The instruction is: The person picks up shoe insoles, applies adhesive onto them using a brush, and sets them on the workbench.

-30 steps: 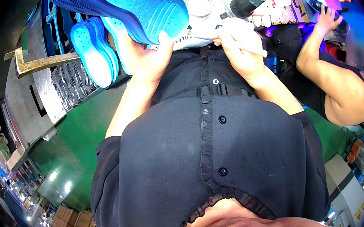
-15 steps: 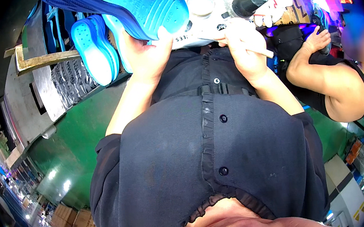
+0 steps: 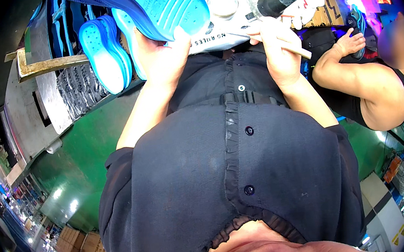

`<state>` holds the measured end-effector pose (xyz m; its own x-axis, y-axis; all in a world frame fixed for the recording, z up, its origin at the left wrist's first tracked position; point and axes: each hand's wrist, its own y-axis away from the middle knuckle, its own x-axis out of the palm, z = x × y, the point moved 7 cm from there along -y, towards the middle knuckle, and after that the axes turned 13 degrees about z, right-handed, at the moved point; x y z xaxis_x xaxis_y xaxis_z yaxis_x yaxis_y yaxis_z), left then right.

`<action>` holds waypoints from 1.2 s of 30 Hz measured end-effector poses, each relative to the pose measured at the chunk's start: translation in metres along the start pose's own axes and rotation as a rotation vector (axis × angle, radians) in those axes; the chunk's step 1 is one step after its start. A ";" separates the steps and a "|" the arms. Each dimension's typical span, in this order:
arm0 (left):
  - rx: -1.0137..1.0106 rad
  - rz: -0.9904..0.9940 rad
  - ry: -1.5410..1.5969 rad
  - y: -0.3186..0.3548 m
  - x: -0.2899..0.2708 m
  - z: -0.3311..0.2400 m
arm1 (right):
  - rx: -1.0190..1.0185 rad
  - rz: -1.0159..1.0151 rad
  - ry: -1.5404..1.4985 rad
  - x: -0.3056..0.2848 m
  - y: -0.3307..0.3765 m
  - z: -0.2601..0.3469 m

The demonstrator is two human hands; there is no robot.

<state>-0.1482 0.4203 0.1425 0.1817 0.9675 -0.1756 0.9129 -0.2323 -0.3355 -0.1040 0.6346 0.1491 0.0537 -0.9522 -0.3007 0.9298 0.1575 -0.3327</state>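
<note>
My left hand (image 3: 162, 56) grips a bright blue shoe sole (image 3: 159, 5) from below, holding it up in front of my chest. My right hand (image 3: 275, 49) is closed around the wooden handle of a brush (image 3: 276, 12); the brush's dark head points up and to the right, just right of the sole. Between the hands, a small round white pot (image 3: 222, 3) rests on a printed paper sheet (image 3: 221, 30). My dark buttoned garment fills the lower picture.
More blue soles (image 3: 103, 52) stand on edge at the left, beside a grey metal rack (image 3: 37, 109) and a green floor (image 3: 86, 148). A co-worker's bare arm (image 3: 370, 83) and hand (image 3: 350, 41) reach in at the right. Cardboard boxes (image 3: 82, 251) lie lower left.
The co-worker's hand at the right has dropped lower and closer to their body. My own hands, the sole and the brush have barely moved.
</note>
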 end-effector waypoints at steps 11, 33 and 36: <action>-0.085 0.025 0.002 -0.001 0.000 0.003 | -0.021 0.018 0.004 -0.006 -0.002 0.005; -0.004 0.492 0.984 -0.248 0.097 -0.167 | 0.173 -0.174 -0.137 -0.043 0.026 -0.019; -0.115 0.492 0.920 -0.260 0.117 -0.155 | 0.155 -0.170 -0.133 -0.048 0.027 -0.022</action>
<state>-0.3077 0.6098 0.3530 0.7054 0.4824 0.5192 0.6837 -0.6562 -0.3193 -0.0889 0.6904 0.1350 -0.0708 -0.9892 -0.1287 0.9737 -0.0405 -0.2241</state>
